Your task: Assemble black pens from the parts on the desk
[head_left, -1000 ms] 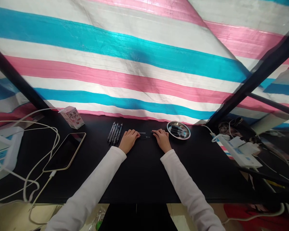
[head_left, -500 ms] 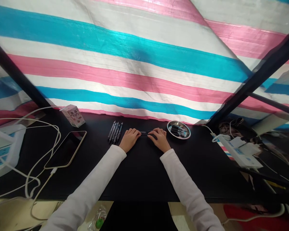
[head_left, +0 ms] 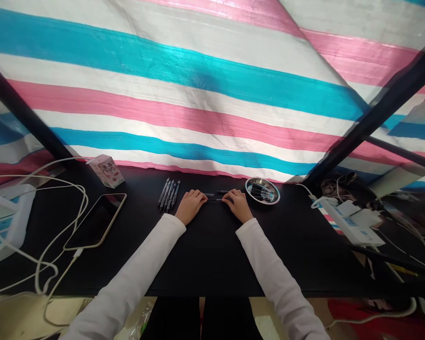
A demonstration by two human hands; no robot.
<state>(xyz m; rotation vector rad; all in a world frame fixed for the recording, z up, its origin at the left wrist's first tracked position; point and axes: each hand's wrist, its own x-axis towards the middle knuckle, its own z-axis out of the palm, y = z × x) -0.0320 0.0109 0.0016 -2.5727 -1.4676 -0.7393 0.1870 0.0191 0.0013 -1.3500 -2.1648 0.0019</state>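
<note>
A striped tarp (head_left: 212,94) is hanging behind a black table (head_left: 205,255), on which a phone (head_left: 95,222) is lying at the left. The left hand (head_left: 190,206) and right hand (head_left: 238,205) are resting mid-table, their fingertips pinching the slim dark pen parts (head_left: 214,198) lying between them. A metal dish (head_left: 248,190) and a row of pens (head_left: 169,193) are flanking the hands.

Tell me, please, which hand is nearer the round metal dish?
Right: the right hand lies just beside the dish; the left hand is farther, by the row of pens.
</note>
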